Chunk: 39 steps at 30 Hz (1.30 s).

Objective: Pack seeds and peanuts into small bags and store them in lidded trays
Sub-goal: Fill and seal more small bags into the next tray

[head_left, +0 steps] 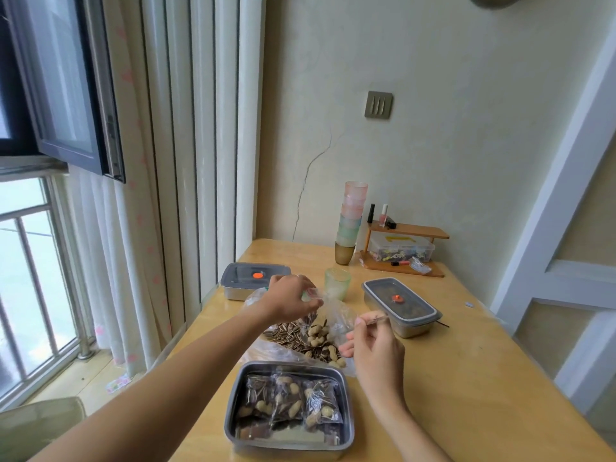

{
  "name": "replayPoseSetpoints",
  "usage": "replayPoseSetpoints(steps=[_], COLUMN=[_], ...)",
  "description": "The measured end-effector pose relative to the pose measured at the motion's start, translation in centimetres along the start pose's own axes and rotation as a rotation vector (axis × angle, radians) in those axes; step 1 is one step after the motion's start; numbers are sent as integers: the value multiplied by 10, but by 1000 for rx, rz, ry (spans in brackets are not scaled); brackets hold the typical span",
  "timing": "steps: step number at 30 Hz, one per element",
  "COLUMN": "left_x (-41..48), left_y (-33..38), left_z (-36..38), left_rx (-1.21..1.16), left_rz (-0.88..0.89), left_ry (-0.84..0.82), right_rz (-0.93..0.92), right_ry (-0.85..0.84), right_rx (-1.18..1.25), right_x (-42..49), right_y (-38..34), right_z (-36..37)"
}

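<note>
Left hand [293, 300] grips small clear bag [330, 306] by its top, above loose seeds and peanuts [313, 340] on table [466, 378]; right hand [375, 348] pinches small item [378, 319], too blurred to name; open tray [348, 421] nearest, holding filled bags [290, 403]; left lidded tray [255, 281] and right lidded tray [400, 306] further back.

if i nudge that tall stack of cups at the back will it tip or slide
Likely to tip: the cup stack is tall, narrow and seems to lean. Probably light, as the cups look like thin translucent plastic, so a low push may slide it on the smooth table.
</note>
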<state>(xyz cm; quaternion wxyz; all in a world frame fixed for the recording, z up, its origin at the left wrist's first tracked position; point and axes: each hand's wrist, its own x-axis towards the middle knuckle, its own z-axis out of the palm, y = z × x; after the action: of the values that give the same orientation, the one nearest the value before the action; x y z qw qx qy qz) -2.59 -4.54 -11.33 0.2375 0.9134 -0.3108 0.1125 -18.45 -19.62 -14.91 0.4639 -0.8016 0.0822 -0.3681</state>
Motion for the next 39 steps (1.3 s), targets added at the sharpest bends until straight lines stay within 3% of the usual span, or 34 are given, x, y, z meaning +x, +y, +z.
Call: replayPoseSetpoints(steps=[5, 13, 19, 27, 34, 39], left_x=[-18, -49, -50, -42, -35, -32], left_y=[-15, -48, -50, -43, -36, -35], left_z=[7, 15, 26, 40, 45, 48], left_rx=[-174, -398, -441, -457, -462, -431], left_rz=[-5, -174, -182, -224, -269, -293], left_ry=[43, 34, -77, -65, -88, -61], right_rz=[96, 147, 91, -53, 74, -192], right_ry=[-40, -104, -92, -86, -112, -233], right_rx=[10, 51, 79, -48, -24, -98], right_x=[10, 37, 65, 80, 84, 78], right_y=[8, 15, -10, -39, -43, -49], right_z=[-7, -20, -23, -13, -9, -6])
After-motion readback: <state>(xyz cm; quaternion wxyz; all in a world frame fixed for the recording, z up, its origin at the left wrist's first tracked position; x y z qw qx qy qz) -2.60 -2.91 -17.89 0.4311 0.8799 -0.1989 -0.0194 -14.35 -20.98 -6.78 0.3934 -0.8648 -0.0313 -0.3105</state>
